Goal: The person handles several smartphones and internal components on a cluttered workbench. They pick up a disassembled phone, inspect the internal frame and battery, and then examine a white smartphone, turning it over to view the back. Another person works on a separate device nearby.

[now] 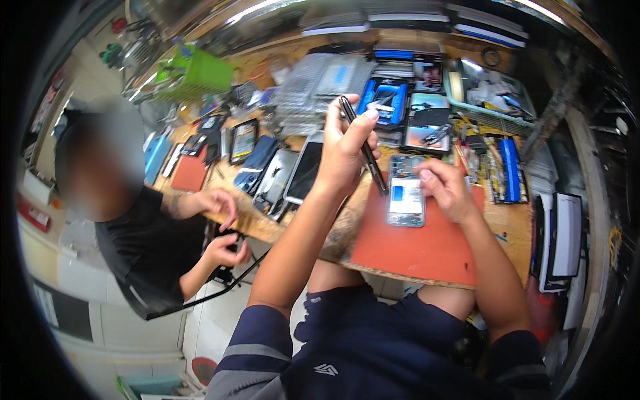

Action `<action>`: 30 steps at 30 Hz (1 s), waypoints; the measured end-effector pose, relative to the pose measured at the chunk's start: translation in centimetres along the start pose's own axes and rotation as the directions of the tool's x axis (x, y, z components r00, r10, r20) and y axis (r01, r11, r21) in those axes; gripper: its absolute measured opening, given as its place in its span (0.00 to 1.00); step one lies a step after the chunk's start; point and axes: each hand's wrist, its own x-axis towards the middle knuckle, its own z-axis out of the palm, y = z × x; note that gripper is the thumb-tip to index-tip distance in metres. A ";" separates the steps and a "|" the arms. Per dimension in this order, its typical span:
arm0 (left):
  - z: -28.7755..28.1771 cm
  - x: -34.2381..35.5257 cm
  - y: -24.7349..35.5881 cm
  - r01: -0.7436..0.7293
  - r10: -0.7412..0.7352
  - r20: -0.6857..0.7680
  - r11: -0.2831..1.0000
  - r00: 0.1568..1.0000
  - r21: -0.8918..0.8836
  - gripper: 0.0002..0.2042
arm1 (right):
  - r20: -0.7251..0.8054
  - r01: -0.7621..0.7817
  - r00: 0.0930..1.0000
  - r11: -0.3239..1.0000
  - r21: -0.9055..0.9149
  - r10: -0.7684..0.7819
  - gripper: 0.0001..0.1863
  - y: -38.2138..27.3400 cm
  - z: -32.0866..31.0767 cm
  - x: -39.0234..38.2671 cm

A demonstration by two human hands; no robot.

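Head view: the left hand [348,141] pinches a slim black phone-like slab [372,164], edge-on, above the wooden surface [510,227]; the right hand [448,190] curls at the far right of an opened grey-blue phone [405,191], grip unclear. On the flat orange-red mat [427,250], that phone seems already uncovered, not yet closed.

Just beyond the left hand [350,143], clear plastic trays [303,97] lie piled on the wooden worktop [510,230]; a green basket [200,75] stands farther off to their left. Well left of both hands is a person in a black shirt [150,233]. Beyond the right hand [448,191] sits a pale teal basket [490,113] of mixed parts; right of that hand lies a long blue item [510,170].
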 end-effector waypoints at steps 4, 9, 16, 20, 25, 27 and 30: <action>3.6 2.4 -6.0 0.083 -0.089 -0.078 0.993 0.993 -0.079 0.28 | 0.152 -0.066 0.988 0.934 0.350 0.012 0.33 -0.3 0.0 -0.3; 3.3 2.4 -9.6 -0.025 0.013 -0.073 0.987 0.997 -0.159 0.25 | 0.056 -0.126 0.991 0.974 0.186 0.117 0.29 -0.5 -0.3 0.2; 2.0 1.6 -9.3 -0.010 0.008 -0.008 0.984 1.000 -0.176 0.32 | 0.123 -0.213 0.976 0.891 0.401 0.178 0.28 -0.4 0.2 0.0; 2.0 1.3 -8.8 0.034 -0.039 -0.052 0.995 0.998 -0.096 0.32 | 0.174 -0.278 0.960 0.848 0.451 0.222 0.29 -0.1 0.4 0.0; 1.8 1.2 -8.8 0.109 -0.105 -0.147 0.994 0.984 0.024 0.26 | 0.185 -0.306 0.952 0.819 0.486 0.246 0.29 0.1 0.3 -0.2; 1.8 1.4 -8.7 0.053 -0.070 -0.151 0.992 0.986 -0.118 0.23 | 0.193 -0.293 0.955 0.801 0.522 0.224 0.29 0.2 0.0 -0.1; 1.5 1.9 -7.7 0.162 -0.183 -0.079 0.963 0.980 -0.215 0.17 | 0.318 -0.358 0.932 0.557 0.749 0.172 0.31 0.1 -0.6 0.0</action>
